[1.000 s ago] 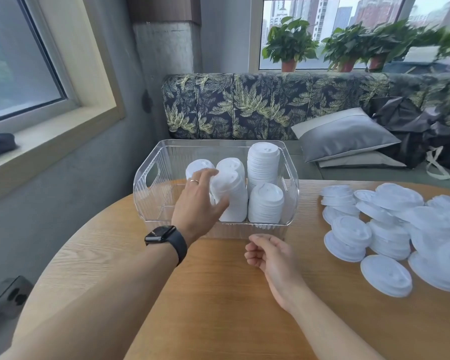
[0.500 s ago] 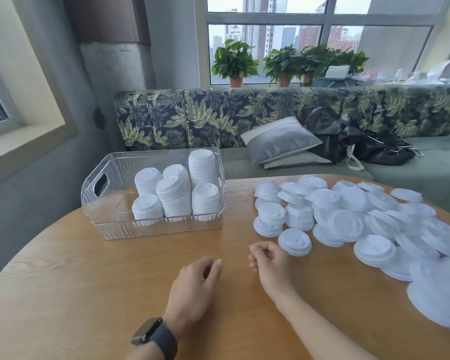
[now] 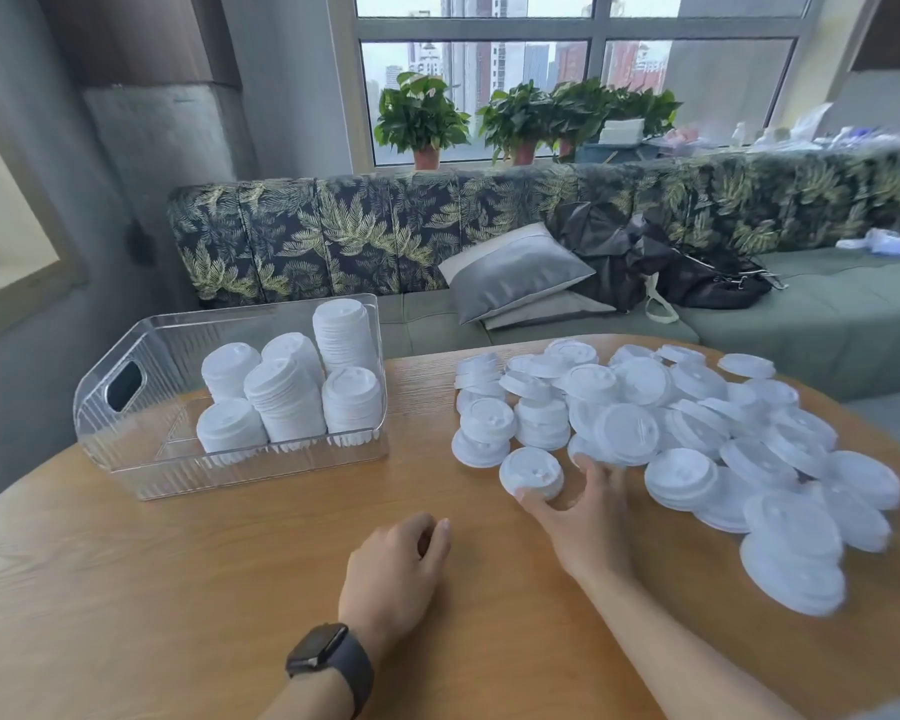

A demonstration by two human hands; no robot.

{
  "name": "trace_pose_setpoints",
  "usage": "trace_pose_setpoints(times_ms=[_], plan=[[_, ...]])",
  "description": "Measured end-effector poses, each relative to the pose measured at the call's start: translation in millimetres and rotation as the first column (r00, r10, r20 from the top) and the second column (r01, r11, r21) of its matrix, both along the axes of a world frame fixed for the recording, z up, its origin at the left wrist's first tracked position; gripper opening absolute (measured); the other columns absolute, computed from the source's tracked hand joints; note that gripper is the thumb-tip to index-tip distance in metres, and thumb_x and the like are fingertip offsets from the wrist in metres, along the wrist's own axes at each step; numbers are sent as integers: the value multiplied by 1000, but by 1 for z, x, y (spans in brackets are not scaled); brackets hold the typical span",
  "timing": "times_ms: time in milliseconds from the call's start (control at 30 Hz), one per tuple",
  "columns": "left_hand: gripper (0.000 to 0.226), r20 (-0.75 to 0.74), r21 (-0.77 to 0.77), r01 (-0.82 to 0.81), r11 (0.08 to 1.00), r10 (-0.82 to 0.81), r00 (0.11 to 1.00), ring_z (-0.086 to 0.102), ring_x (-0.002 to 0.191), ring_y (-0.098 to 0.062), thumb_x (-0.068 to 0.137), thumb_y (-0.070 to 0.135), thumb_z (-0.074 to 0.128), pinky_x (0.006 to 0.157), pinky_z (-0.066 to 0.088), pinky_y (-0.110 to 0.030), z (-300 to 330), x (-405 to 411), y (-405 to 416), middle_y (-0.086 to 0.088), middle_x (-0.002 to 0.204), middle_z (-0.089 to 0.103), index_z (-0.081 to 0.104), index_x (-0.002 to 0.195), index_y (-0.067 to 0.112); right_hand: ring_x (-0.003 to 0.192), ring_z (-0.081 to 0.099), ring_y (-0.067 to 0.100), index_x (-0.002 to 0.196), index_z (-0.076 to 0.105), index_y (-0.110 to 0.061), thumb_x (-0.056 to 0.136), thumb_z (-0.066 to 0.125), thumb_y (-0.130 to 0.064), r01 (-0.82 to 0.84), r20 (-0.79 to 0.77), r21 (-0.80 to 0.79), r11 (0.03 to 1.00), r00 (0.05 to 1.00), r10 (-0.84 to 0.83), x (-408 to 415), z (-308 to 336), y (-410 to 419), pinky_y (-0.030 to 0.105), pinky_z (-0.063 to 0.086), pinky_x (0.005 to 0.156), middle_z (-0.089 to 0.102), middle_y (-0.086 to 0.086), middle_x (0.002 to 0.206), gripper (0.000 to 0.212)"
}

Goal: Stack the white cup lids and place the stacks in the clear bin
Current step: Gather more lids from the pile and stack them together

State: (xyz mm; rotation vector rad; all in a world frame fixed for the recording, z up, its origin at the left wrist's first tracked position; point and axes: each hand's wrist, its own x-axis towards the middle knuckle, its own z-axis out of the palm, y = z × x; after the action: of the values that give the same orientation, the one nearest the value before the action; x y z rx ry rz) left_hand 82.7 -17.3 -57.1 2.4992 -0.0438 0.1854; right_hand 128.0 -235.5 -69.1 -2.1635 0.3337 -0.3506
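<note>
A clear bin (image 3: 106, 429) stands on the table's left side with several stacks of white lids (image 3: 287, 402) inside it, all upright. A big loose pile of white lids (image 3: 697, 423) covers the table's right side. At the pile's near left edge sits a short lid stack (image 3: 531, 472). My right hand (image 3: 585, 511) grips it, thumb on its near rim and fingers curled round its right side. My left hand (image 3: 396, 569) rests on the wood nearer to me, fingers loosely curled and holding nothing. A dark watch is on that wrist.
The round wooden table (image 3: 178, 589) curves away at left and right. Behind it runs a leaf-print sofa (image 3: 333, 236) with a grey cushion (image 3: 515, 272) and a black bag (image 3: 697, 272). Potted plants (image 3: 422, 116) line the windowsill.
My left hand let go of a stack inside the bin and drew back to the table. My right hand uncurled and reached forward onto the short lid stack. The view swung right.
</note>
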Motion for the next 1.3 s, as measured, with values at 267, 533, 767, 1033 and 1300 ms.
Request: trace_pose_setpoints(times_ms=[267, 533, 767, 1033, 1300], plan=[[46, 4, 19, -5, 1000, 5, 1000, 55, 68, -22, 104, 52, 45, 61, 38, -37, 0, 17, -9, 3, 61, 51, 51, 76, 16, 112, 54, 20, 127, 61, -23, 70, 88, -53, -11, -58, -57, 998, 998, 8, 11, -4, 3, 36, 49, 92, 37, -5, 123, 70], [44, 4, -143, -54, 988, 56, 998, 51, 63, -20, 104, 46, 50, 63, 43, -39, -2, 13, -5, 3, 60, 54, 50, 70, 18, 106, 60, 19, 125, 57, -41, 71, 86, -54, -20, 30, 9, 1000, 999, 20, 6, -8, 4, 37, 52, 87, 45, -9, 128, 63], [15, -80, -599, -121, 791, 91, 993, 69, 69, -8, 105, 28, 58, 63, 52, -22, 4, 1, -1, 6, 89, 78, 69, 103, 20, 84, 65, 7, 111, 60, -45, 68, 92, -42, -188, 148, 210, 960, 976, 158, -30, 3, 24, 25, 52, 76, 67, -29, 107, 54], [22, -197, -813, -115, 571, -85, 977, 78, 94, -25, 100, 24, 68, 87, 63, -35, 18, -21, 12, -10, 98, 81, 72, 113, 7, 85, 69, 3, 113, 64, -41, 66, 97, -26, -389, 136, 295, 873, 921, 364, -61, 2, 53, 15, 51, 74, 74, -23, 97, 59], [30, -252, -882, -228, 413, -4, 968, 77, 89, -27, 97, 17, 72, 84, 63, -37, 10, -13, 19, -15, 98, 80, 63, 120, 1, 103, 68, 4, 130, 59, -40, 73, 86, -27, -304, 110, 358, 883, 953, 283, -53, -1, 50, 28, 57, 91, 62, -17, 125, 64]])
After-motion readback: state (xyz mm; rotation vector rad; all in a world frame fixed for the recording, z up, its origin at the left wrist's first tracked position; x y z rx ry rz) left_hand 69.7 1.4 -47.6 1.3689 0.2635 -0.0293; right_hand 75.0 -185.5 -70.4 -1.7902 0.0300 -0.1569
